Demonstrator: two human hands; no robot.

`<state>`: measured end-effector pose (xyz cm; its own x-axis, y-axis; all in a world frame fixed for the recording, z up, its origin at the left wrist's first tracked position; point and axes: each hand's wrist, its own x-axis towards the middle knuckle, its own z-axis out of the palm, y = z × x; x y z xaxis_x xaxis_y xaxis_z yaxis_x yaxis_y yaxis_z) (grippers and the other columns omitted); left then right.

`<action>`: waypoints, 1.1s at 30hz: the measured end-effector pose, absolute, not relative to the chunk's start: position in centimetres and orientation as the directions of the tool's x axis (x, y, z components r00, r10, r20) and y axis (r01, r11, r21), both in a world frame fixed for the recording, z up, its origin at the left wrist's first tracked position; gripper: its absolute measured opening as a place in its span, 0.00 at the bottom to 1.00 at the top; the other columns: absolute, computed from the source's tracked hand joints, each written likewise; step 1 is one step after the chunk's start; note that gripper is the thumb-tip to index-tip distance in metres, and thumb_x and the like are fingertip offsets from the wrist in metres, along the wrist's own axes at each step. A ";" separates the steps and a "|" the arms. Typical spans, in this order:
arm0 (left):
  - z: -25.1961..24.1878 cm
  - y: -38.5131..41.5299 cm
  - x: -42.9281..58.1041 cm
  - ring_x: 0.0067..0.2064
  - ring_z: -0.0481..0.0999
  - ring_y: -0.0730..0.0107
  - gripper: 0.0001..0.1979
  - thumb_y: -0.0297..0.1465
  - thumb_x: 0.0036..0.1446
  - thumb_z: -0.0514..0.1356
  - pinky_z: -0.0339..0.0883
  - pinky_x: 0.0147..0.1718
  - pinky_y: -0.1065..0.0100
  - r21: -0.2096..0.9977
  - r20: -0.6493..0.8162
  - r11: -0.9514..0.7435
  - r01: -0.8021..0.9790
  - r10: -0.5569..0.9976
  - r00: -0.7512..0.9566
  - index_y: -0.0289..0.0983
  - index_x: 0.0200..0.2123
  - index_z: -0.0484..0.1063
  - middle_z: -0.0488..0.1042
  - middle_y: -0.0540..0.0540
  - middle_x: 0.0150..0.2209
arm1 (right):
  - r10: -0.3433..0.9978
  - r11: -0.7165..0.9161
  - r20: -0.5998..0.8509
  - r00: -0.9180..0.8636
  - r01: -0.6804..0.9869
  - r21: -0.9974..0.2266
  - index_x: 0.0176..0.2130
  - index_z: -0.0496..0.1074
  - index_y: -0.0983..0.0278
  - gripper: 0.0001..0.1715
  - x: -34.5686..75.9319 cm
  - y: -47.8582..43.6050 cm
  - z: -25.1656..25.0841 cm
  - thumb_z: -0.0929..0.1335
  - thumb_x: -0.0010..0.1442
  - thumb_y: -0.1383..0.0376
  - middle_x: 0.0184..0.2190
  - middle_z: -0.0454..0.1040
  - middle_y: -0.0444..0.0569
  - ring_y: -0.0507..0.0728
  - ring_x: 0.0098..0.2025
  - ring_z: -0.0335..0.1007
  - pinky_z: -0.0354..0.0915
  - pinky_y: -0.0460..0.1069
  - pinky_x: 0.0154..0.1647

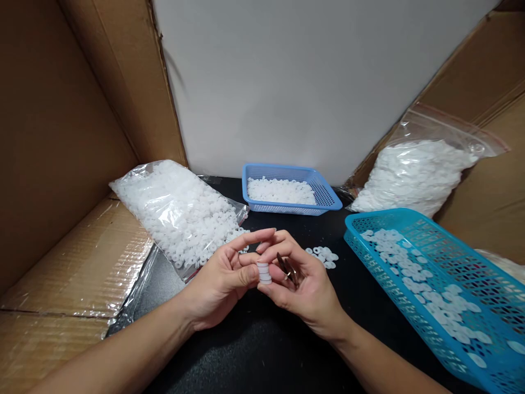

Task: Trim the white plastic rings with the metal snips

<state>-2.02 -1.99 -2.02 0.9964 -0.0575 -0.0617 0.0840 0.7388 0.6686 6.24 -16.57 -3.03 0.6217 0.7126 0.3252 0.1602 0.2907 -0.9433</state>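
A short stack of white plastic discs (pixel 264 273) is held between my two hands in the middle of the view. My left hand (pixel 233 273) is closed, its thumb pressed against the stack's left side. Thumb and fingers of my right hand (pixel 303 284) grip the same stack from the right. A small dark, shiny metal tool (pixel 287 269) is tucked within the right hand's fingers; its kind cannot be made out. Just behind that hand, a little pile of white rings (pixel 323 256) lies on the black table (pixel 262 350).
At left, a clear bag (pixel 172 208) spills small white rings. A blue basket (pixel 292 207) at the back contains white pieces. To the right stand a teal basket (pixel 406 306) with white discs and a full zip bag (pixel 418 169). Cardboard walls (pixel 82 82) flank the table.
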 end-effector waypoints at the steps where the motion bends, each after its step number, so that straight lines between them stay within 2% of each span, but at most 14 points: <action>1: -2.0 -2.0 -2.0 0.37 0.85 0.73 0.23 0.27 0.53 0.75 0.76 0.44 0.74 0.672 -0.063 0.736 0.084 -0.056 0.996 0.40 0.53 0.80 0.86 0.46 0.34 | 0.714 0.281 0.321 0.623 0.165 -0.945 0.39 0.76 0.56 0.10 6.2 -16.6 -3.0 0.77 0.57 0.63 0.44 0.69 0.45 0.50 0.36 0.73 0.72 0.44 0.34; 5: -2.0 -2.1 -2.0 0.36 0.84 0.73 0.22 0.29 0.51 0.76 0.76 0.43 0.73 0.677 -0.060 0.733 0.066 -0.035 0.998 0.39 0.50 0.81 0.85 0.47 0.31 | 0.719 0.235 0.287 0.632 0.168 -0.957 0.39 0.75 0.57 0.12 6.2 -16.6 -3.0 0.77 0.56 0.62 0.43 0.69 0.46 0.51 0.36 0.73 0.70 0.44 0.30; 11: -2.3 -2.0 -2.0 0.37 0.84 0.71 0.22 0.29 0.51 0.76 0.75 0.44 0.70 0.704 -0.081 0.708 0.064 -0.010 0.997 0.39 0.49 0.81 0.85 0.46 0.32 | 0.719 0.250 0.307 0.624 0.180 -0.951 0.40 0.75 0.56 0.12 6.0 -16.6 -2.9 0.76 0.56 0.68 0.44 0.69 0.44 0.46 0.31 0.70 0.65 0.41 0.27; 17: -2.3 -2.0 -2.0 0.33 0.82 0.73 0.20 0.28 0.48 0.78 0.74 0.41 0.72 0.718 -0.106 0.693 0.066 0.014 0.994 0.38 0.45 0.79 0.83 0.48 0.30 | 0.725 0.246 0.315 0.612 0.197 -0.949 0.40 0.75 0.57 0.12 6.0 -16.7 -3.0 0.76 0.56 0.68 0.48 0.69 0.46 0.48 0.32 0.74 0.69 0.43 0.28; 21: -2.1 -2.0 -1.9 0.32 0.81 0.74 0.19 0.29 0.47 0.78 0.72 0.37 0.74 0.736 -0.099 0.674 0.057 0.024 0.995 0.37 0.42 0.79 0.82 0.49 0.28 | 0.716 0.223 0.310 0.625 0.215 -0.951 0.39 0.75 0.59 0.11 6.0 -16.7 -2.9 0.76 0.56 0.66 0.46 0.69 0.47 0.50 0.32 0.75 0.68 0.43 0.25; 23: -1.9 -1.9 -1.9 0.34 0.82 0.71 0.20 0.33 0.47 0.78 0.73 0.38 0.72 0.787 -0.077 0.616 0.034 0.043 0.996 0.37 0.42 0.79 0.83 0.48 0.30 | 0.687 0.206 0.335 0.645 0.270 -0.941 0.39 0.75 0.58 0.10 6.1 -16.7 -2.9 0.76 0.56 0.66 0.44 0.70 0.47 0.49 0.30 0.73 0.66 0.43 0.23; 25: -1.6 -1.8 -1.8 0.36 0.82 0.68 0.21 0.34 0.46 0.78 0.73 0.39 0.70 0.862 -0.034 0.507 -0.021 0.100 0.994 0.37 0.42 0.80 0.83 0.47 0.33 | 0.638 0.175 0.411 0.651 0.398 -0.901 0.40 0.76 0.58 0.10 6.3 -16.7 -2.9 0.75 0.57 0.67 0.42 0.70 0.46 0.50 0.30 0.72 0.67 0.44 0.24; 28: -1.2 -1.8 -1.8 0.34 0.81 0.69 0.17 0.29 0.45 0.78 0.72 0.36 0.71 0.934 -0.014 0.351 -0.062 0.210 0.978 0.37 0.39 0.81 0.83 0.49 0.31 | 0.596 0.109 0.546 0.588 0.615 -0.781 0.41 0.78 0.57 0.13 6.6 -16.7 -3.0 0.74 0.56 0.72 0.40 0.72 0.47 0.53 0.34 0.72 0.71 0.47 0.30; 30: -1.1 -1.8 -1.8 0.31 0.81 0.70 0.15 0.26 0.45 0.77 0.72 0.35 0.70 0.938 -0.052 0.344 -0.032 0.233 0.971 0.37 0.37 0.81 0.82 0.50 0.28 | 0.597 0.084 0.589 0.544 0.688 -0.720 0.42 0.78 0.56 0.17 6.8 -16.7 -3.1 0.72 0.55 0.74 0.39 0.73 0.47 0.54 0.34 0.72 0.72 0.48 0.31; 33: -1.2 -1.7 -1.9 0.31 0.81 0.68 0.16 0.25 0.44 0.77 0.72 0.36 0.69 0.901 -0.132 0.433 0.034 0.198 0.971 0.36 0.39 0.82 0.84 0.47 0.30 | 0.590 0.084 0.603 0.537 0.702 -0.707 0.42 0.78 0.57 0.17 6.9 -16.7 -3.2 0.72 0.55 0.75 0.38 0.74 0.46 0.54 0.34 0.73 0.72 0.48 0.31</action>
<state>-1.85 -1.74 -1.24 0.9713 0.1980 -0.1319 0.0340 0.4331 0.9007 6.87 -16.74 -3.17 0.5372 0.5900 0.6027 0.7018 0.0836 -0.7074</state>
